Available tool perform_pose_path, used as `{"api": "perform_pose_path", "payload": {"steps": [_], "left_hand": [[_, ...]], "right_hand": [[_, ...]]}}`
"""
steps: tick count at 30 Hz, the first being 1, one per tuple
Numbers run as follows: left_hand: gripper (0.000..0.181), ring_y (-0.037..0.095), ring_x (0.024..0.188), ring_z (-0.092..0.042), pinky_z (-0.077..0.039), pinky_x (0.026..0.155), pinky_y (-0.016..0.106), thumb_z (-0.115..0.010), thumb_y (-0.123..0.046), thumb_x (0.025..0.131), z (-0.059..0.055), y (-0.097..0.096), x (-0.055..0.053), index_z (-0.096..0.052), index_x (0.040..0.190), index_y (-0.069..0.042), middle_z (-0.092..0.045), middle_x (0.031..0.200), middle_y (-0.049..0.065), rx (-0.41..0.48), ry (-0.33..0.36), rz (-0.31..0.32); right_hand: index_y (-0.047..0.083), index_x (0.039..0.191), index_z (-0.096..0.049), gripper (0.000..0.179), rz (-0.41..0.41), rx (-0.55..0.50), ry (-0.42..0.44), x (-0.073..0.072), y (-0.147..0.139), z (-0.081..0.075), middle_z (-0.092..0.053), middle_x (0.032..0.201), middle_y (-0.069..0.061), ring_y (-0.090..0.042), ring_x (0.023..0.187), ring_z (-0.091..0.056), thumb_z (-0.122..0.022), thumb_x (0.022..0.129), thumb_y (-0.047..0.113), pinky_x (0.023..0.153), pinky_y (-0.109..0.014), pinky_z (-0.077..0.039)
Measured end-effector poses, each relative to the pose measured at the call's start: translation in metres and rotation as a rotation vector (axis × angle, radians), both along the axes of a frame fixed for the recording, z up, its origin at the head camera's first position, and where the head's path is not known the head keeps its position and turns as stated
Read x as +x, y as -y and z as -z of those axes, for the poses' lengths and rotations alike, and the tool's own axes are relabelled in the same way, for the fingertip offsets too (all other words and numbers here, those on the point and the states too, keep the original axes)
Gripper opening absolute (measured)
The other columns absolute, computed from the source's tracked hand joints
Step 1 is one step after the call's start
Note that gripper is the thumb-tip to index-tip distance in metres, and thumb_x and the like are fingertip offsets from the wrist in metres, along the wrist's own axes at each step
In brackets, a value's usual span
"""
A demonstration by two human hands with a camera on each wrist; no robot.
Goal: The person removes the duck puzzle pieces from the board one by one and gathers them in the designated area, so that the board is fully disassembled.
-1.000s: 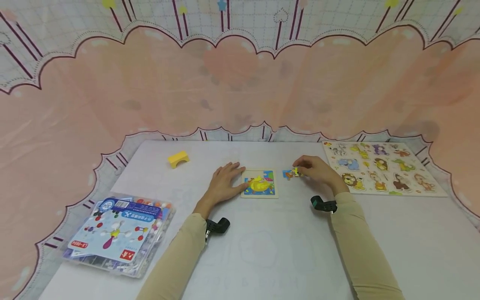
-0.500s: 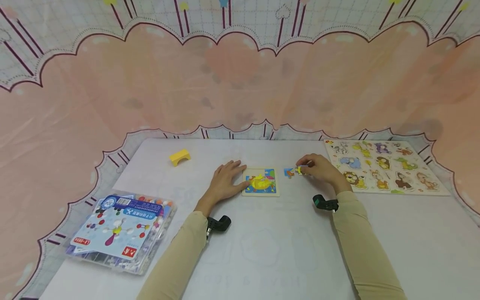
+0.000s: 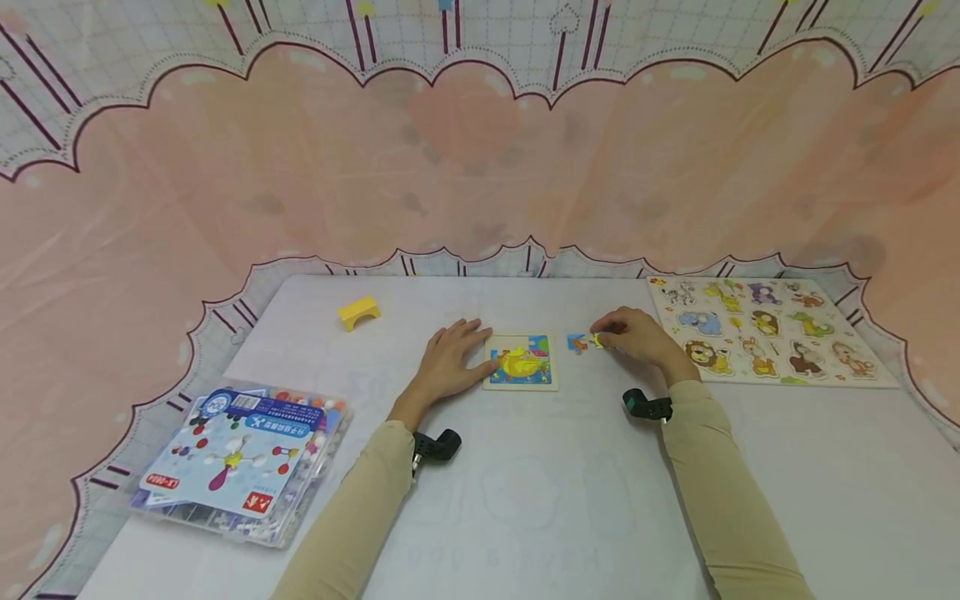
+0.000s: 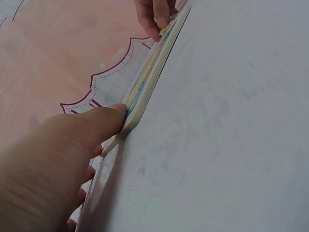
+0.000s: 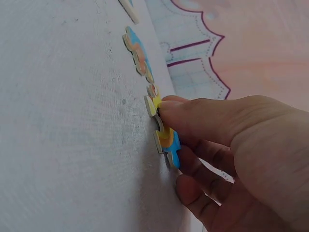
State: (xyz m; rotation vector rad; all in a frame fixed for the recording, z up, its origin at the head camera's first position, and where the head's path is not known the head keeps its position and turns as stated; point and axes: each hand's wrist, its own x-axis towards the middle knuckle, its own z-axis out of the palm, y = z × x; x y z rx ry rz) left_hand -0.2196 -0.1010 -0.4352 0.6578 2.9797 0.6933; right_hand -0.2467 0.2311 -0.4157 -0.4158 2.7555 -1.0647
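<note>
One puzzle piece, likely light, stiff; grip edges. Pinched in right hand. On puzzle board, left edge: left hand, spread.

We stretch our left arm and our right arm forward, leaning in toward each other. Our left hand lies palm down, its fingers spread and its left thumb pointing inward. Our right hand makes a pinch, with its right thumb out straight and its lower fingers bent. Our hands stay apart.
</note>
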Motion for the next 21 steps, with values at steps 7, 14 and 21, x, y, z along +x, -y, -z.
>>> {"api": "perform_pose_path", "payload": {"steps": [7, 14, 21], "left_hand": [[0.062, 0.029, 0.144, -0.023, -0.013, 0.117, 0.053, -0.058, -0.048, 0.088, -0.0003, 0.001, 0.0004, -0.045, 0.141, -0.019, -0.035, 0.152, 0.007, 0.001, 0.002, 0.002], [0.063, 0.029, 0.145, -0.023, -0.012, 0.117, 0.052, -0.057, -0.049, 0.088, 0.0005, 0.002, 0.0001, -0.045, 0.142, -0.019, -0.035, 0.153, 0.007, -0.001, 0.004, -0.002], [0.063, 0.026, 0.145, -0.022, -0.013, 0.118, 0.05, -0.057, -0.052, 0.088, 0.0042, 0.0012, -0.0032, -0.045, 0.141, -0.021, -0.034, 0.153, 0.004, -0.006, -0.001, -0.003]], "right_hand": [[0.002, 0.113, -0.062, 0.023, 0.011, 0.004, 0.029, -0.0002, 0.0004, 0.0002, -0.061, 0.105, -0.015, -0.026, 0.097, -0.053, -0.059, 0.092, 0.011, 0.089, -0.038, -0.043], [0.003, 0.112, -0.062, 0.023, 0.021, 0.013, 0.024, 0.0001, 0.0015, -0.0015, -0.061, 0.108, -0.015, -0.027, 0.099, -0.054, -0.057, 0.093, 0.016, 0.089, -0.039, -0.043], [0.006, 0.109, -0.063, 0.028, 0.082, 0.007, -0.004, -0.0007, 0.0034, -0.0019, -0.063, 0.11, -0.014, -0.027, 0.101, -0.054, -0.054, 0.096, 0.029, 0.09, -0.041, -0.043]]}}
